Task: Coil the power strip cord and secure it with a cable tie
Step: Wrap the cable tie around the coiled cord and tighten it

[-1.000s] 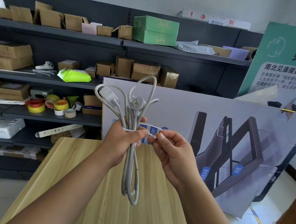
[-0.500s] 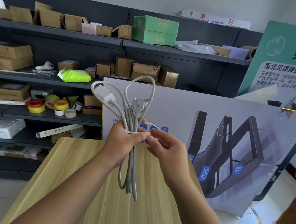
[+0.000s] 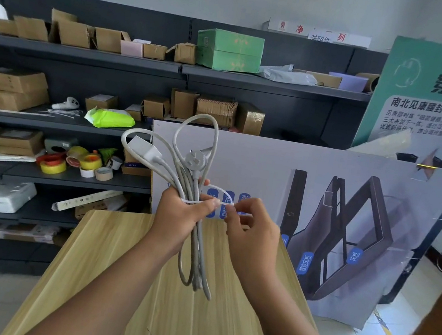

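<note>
While left hand (image 3: 177, 215) stays-free fisted round coiled cord (image 3: 195, 250) above wooden table (image 3: 109, 280), right hand (image 3: 249, 235) pinches white cable tie (image 3: 223, 193) looped around the bundle, plug (image 3: 193, 160) up top.

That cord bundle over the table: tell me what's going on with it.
A person holds a coiled grey power cord above the wooden table. The left hand grips the bundle at its middle, with the plug and the white socket block sticking up. The right hand pinches the end of a white cable tie looped around the bundle; the loop is still loose.
</note>
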The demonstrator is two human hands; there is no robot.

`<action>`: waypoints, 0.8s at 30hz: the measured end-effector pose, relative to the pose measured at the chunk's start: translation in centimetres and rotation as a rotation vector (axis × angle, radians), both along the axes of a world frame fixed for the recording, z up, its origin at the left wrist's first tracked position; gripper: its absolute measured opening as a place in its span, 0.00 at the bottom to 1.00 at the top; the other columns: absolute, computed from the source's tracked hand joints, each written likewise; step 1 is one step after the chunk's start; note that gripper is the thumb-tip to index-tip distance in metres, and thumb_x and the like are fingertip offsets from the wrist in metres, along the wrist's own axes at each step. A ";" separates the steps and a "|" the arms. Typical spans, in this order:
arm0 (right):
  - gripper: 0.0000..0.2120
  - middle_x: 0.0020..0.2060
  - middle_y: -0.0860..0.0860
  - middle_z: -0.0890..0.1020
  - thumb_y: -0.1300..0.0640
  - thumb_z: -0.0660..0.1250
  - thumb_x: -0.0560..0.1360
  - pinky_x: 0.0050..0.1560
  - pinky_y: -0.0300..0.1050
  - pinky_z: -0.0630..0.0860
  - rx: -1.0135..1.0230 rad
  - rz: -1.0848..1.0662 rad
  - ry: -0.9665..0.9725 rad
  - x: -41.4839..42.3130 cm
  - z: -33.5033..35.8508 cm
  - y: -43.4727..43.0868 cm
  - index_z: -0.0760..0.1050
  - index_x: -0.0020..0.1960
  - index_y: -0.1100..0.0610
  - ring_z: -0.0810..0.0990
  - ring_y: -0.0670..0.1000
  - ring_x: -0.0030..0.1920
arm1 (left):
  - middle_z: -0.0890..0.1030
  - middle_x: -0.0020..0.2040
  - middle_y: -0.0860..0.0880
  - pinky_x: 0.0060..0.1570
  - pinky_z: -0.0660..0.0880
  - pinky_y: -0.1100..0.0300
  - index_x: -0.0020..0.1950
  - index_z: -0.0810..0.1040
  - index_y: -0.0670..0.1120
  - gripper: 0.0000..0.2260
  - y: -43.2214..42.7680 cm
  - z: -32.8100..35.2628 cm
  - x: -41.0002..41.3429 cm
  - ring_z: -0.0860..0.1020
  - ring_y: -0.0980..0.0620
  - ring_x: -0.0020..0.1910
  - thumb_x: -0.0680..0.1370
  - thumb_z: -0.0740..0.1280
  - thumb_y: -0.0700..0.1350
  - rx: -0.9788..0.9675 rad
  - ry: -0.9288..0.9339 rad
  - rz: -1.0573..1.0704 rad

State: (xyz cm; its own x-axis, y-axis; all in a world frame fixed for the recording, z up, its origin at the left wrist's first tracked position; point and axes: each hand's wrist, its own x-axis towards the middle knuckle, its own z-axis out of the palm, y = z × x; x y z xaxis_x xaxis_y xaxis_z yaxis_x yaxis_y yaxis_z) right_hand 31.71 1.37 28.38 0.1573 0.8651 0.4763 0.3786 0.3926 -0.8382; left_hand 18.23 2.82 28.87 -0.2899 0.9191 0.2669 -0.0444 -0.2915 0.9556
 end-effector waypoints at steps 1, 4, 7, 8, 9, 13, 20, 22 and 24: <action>0.05 0.35 0.44 0.82 0.53 0.69 0.76 0.38 0.47 0.81 0.008 -0.003 0.003 -0.1 -0.2 0.0 0.74 0.43 0.49 0.83 0.45 0.38 | 0.83 0.42 0.48 0.37 0.78 0.65 0.54 0.79 0.48 0.14 0.0 0.1 -0.1 0.82 0.53 0.39 0.71 0.75 0.38 0.005 0.008 -0.002; 0.06 0.34 0.48 0.83 0.55 0.69 0.77 0.38 0.53 0.81 0.030 0.001 0.021 -0.3 -0.6 0.4 0.76 0.41 0.51 0.83 0.48 0.36 | 0.84 0.40 0.50 0.44 0.80 0.59 0.48 0.80 0.52 0.13 0.0 0.1 0.0 0.84 0.52 0.43 0.69 0.77 0.40 -0.008 0.047 -0.003; 0.07 0.34 0.50 0.83 0.57 0.68 0.77 0.37 0.55 0.80 0.009 0.013 0.004 -0.5 -0.8 0.6 0.75 0.40 0.50 0.83 0.50 0.38 | 0.86 0.43 0.48 0.49 0.81 0.55 0.45 0.82 0.50 0.15 0.2 -0.1 0.2 0.85 0.50 0.47 0.62 0.80 0.49 -0.033 0.049 0.018; 0.08 0.34 0.50 0.83 0.56 0.68 0.77 0.37 0.55 0.80 0.000 0.018 -0.010 -0.6 -0.9 0.6 0.74 0.40 0.50 0.83 0.51 0.38 | 0.86 0.44 0.48 0.49 0.81 0.55 0.46 0.83 0.48 0.17 0.3 -0.2 0.3 0.85 0.50 0.47 0.61 0.79 0.51 -0.048 0.065 0.028; 0.08 0.33 0.50 0.82 0.56 0.68 0.77 0.37 0.55 0.79 -0.008 0.019 -0.027 -0.6 -1.0 0.6 0.74 0.40 0.50 0.83 0.51 0.38 | 0.86 0.44 0.50 0.48 0.81 0.56 0.47 0.83 0.46 0.17 0.4 -0.1 0.3 0.84 0.52 0.47 0.62 0.79 0.50 -0.052 0.079 0.037; 0.07 0.34 0.47 0.82 0.54 0.68 0.77 0.38 0.54 0.80 -0.014 0.007 -0.084 -0.5 -1.0 0.5 0.74 0.41 0.53 0.82 0.50 0.36 | 0.85 0.46 0.51 0.45 0.79 0.65 0.48 0.83 0.44 0.12 0.7 -0.4 0.1 0.83 0.56 0.48 0.67 0.79 0.46 -0.058 0.141 0.076; 0.07 0.30 0.49 0.81 0.57 0.69 0.76 0.32 0.49 0.76 0.081 -0.016 -0.111 -0.1 -0.2 -0.6 0.75 0.40 0.55 0.80 0.50 0.31 | 0.83 0.38 0.58 0.33 0.74 0.74 0.44 0.83 0.42 0.10 1.4 -0.3 -0.5 0.82 0.65 0.38 0.67 0.80 0.42 -0.057 0.070 0.133; 0.07 0.29 0.49 0.80 0.60 0.69 0.75 0.32 0.52 0.77 0.137 -0.016 -0.062 0.3 -0.2 -1.0 0.75 0.39 0.56 0.80 0.52 0.31 | 0.84 0.40 0.54 0.31 0.74 0.70 0.47 0.83 0.43 0.12 1.8 -0.4 -1.3 0.81 0.61 0.31 0.66 0.80 0.41 -0.065 0.006 0.135; 0.07 0.30 0.49 0.81 0.62 0.69 0.75 0.34 0.54 0.79 0.163 0.000 0.009 0.4 -0.4 -1.2 0.76 0.39 0.54 0.81 0.52 0.32 | 0.84 0.42 0.44 0.31 0.73 0.62 0.49 0.82 0.47 0.14 2.0 -0.4 -1.8 0.77 0.58 0.26 0.66 0.80 0.40 -0.070 -0.058 0.103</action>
State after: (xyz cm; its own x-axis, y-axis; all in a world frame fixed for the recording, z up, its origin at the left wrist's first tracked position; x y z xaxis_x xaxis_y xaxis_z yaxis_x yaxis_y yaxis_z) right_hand 32.15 0.14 27.97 0.1624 0.7763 0.6091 0.3713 0.5238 -0.7666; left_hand 16.43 4.81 28.42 -0.3970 0.8993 0.1835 -0.0737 -0.2305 0.9703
